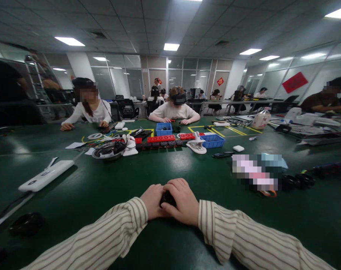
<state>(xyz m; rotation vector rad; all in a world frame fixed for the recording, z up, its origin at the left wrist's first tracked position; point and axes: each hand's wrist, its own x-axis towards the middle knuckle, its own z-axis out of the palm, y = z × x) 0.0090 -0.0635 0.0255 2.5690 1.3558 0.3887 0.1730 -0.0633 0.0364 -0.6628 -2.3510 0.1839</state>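
Observation:
A small black object [167, 199] with a smooth, rounded surface lies between my two hands, just above or on the green tabletop. My right hand [184, 198] is closed over it from the right, thumb in front and fingers across the top. From the left, my left hand [154, 200] holds the same object; its fingers are largely hidden behind the right hand. Most of the object is covered, so its kind cannot be made out.
A white power strip [46, 175] and a black ring-shaped thing [26, 224] lie left. Ahead are a metal bowl [108, 152], red-and-black sockets [160, 139], a white clamp [197, 145] and blue bins [212, 141]. Black round parts [290, 182] are right. People sit opposite.

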